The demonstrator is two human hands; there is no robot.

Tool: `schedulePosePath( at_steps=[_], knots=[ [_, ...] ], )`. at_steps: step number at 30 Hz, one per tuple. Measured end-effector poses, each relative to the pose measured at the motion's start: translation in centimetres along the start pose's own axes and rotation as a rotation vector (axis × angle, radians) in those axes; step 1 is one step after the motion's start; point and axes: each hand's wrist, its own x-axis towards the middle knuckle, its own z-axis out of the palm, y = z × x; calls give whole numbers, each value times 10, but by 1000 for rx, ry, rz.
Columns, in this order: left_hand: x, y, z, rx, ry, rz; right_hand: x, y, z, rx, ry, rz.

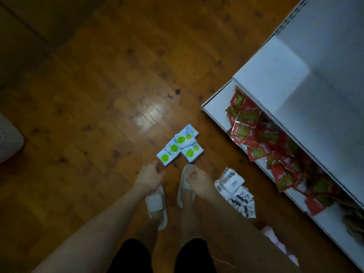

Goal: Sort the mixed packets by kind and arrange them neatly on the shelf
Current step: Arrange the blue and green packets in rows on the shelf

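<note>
Several white packets with green dots (180, 145) lie in a small cluster on the wooden floor. My left hand (150, 175) hangs just below their lower left corner, fingers curled, holding nothing I can see. My right hand (198, 181) is a fist beside it, also without a packet. A heap of white packets with black print (235, 191) sits on the floor right of my right hand. Many red packets with green pictures (266, 138) lie jumbled on the lower white shelf (216, 107).
The upper shelf board (295, 79) overhangs the red packets. My feet in pale slippers (157, 205) stand under my hands. A pink-white packet (275, 239) lies on the floor near the shelf base. A pale object (9, 138) is at the left edge.
</note>
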Motion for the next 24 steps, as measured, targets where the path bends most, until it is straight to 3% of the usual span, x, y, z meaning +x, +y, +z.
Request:
schedulePosePath(
  at_steps=[5, 9, 12, 15, 20, 24],
  knots=[
    [120, -87, 104, -6, -297, -192, 128, 75, 62, 15, -134, 192],
    [237, -138, 179, -13, -260, -206, 256, 110, 79, -139, -168, 123],
    [286, -96, 168, 4, -63, -125, 332, 107, 85, -225, 140, 16],
    [351, -91, 184, -19, 143, -51, 389, 74, 85, -284, 298, -82],
    [411, -87, 210, 78, 145, -106, 444, 67, 121, -516, 181, -77],
    [421, -80, 209, 186, 90, -134, 455, 66, 127, -533, 174, -45]
  ],
)
